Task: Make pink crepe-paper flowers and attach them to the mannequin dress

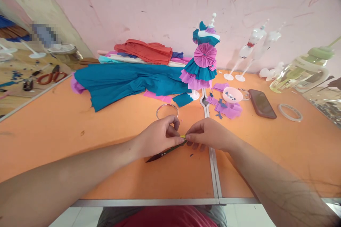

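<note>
Over the orange tabletop, my left hand point(160, 133) and my right hand point(209, 133) meet fingertip to fingertip. Between them they pinch a small yellow piece point(183, 136), mostly hidden by the fingers. Dark thread snips point(160, 155) lie just below my left hand, blades pointing left, their handle end running under the fingertips. A shiny ring point(167, 111) rests beyond my left hand. Farther off stands a small doll dress form point(204, 56) dressed in ruffled teal and pink-purple paper, with a round pleated rosette on its front.
Teal crepe sheets point(128, 81) spread at the left, before a folded red stack point(145, 51). To the right are a pink bowl point(232, 95) among scraps, a phone point(262, 103), a tape roll point(290, 112), bare dress forms point(250, 48) and a bottle point(301, 67). A metal-edged seam point(213, 170) divides the tabletop.
</note>
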{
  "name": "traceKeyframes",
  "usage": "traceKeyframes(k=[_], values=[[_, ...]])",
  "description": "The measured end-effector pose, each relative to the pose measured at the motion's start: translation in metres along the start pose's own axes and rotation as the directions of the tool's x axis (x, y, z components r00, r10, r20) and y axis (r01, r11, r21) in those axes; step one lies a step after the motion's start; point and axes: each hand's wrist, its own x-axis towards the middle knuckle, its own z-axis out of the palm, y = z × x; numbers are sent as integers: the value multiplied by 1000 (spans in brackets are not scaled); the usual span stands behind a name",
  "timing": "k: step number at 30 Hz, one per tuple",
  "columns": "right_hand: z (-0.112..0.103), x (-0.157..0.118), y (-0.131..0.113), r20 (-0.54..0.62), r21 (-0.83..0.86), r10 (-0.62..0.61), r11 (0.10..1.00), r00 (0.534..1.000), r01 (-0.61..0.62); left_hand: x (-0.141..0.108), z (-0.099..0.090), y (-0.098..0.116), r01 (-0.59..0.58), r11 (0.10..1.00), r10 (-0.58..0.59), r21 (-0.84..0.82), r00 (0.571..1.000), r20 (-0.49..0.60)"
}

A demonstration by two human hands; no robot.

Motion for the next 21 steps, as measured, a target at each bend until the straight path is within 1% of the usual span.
traceKeyframes(k=[2, 6, 7, 8, 9, 10, 11, 12, 13, 14, 15, 16, 18, 19, 21], values=[[0, 0, 1, -2, 11, 0, 1000, 1000, 0, 1, 0, -1, -5, 1000, 6, -18, 1000, 25], [0, 2, 2, 9, -9, 10, 1000, 1000, -10, 0, 1, 0, -13, 999, 18, -42, 994, 108], [-3, 2, 2, 15, -19, 15, 1000, 1000, -15, 0, 1, 0, -30, 999, 33, -34, 994, 102], [-6, 2, 2, 10, -30, 21, 999, 1000, -21, 0, 0, 1, -60, 998, 60, -8, 996, 73], [-12, 2, 2, -2, -41, 31, 999, 1000, -31, 1, -2, 1, -104, 993, 103, 48, 994, 17], [-20, 0, 2, -23, -55, 43, 998, 999, -44, 2, -5, 1, -154, 978, 163, 139, 985, -51], [-31, -2, 3, -62, -68, 53, 996, 997, -57, 3, -9, 0, -199, 945, 236, 260, 965, -119], [-43, -5, 5, -88, -73, 69, 995, 994, -75, 5, -15, -1, -222, 888, 315, 402, 932, -179], [-57, -8, 7, -101, -85, 81, 992, 992, -90, 8, -21, -3, -232, 815, 383, 531, 903, -194], [-71, -11, 10, -143, -85, 92, 991, 985, -105, 11, -29, -6, -221, 745, 429, 629, 881, -200], [-85, -14, 14, -202, -77, 107, 989, 973, -125, 14, -37, -9, -197, 691, 451, 695, 869, -203], [-98, -17, 19, -257, -60, 122, 988, 959, -142, 17, -45, -13, -167, 655, 443, 737, 875, -196], [-118, -20, 28, -306, -45, 168, 981, 937, -191, 24, -58, -21, -125, 609, 387, 784, 909, -155], [-125, -21, 33, -316, -42, 179, 978, 932, -203, 26, -62, -25, -128, 593, 354, 795, 928, -114], [-131, -21, 40, -306, -50, 204, 972, 930, -230, 30, -67, -29, -146, 571, 325, 808, 944, -60]])
